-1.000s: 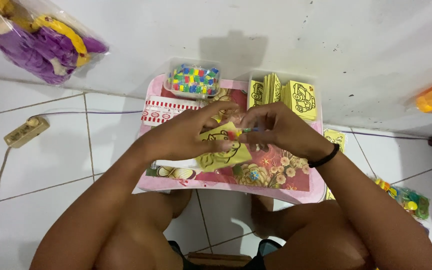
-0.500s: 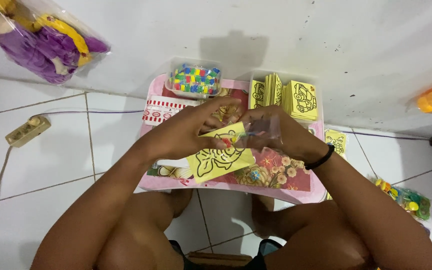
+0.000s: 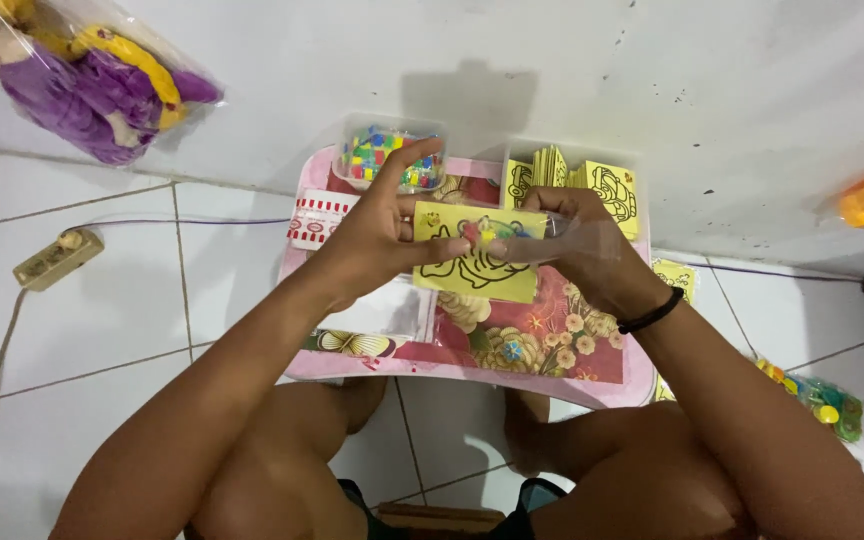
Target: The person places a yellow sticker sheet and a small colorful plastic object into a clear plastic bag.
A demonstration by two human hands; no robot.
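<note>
White tiled floor, pink floral bench (image 3: 592, 372) mid-frame | my left hand (image 3: 372, 240) pinches yellow picture card (image 3: 477, 265) at centre | right hand (image 3: 592, 250) grips clear sleeve (image 3: 562, 232) over it | I judge: keep card flat, sleeve mouth wide, slide squarely.

Packages around the hands

A clear tub of coloured beads (image 3: 389, 155) sits just beyond the left hand (image 3: 377, 240); a red-and-white striped packet (image 3: 314, 220) lies beside it; a bagged purple-yellow doll (image 3: 82, 75) hangs far left.

Matt yellow paper card (image 3: 476, 262), glossy clear plastic sleeve (image 3: 562, 240).
</note>
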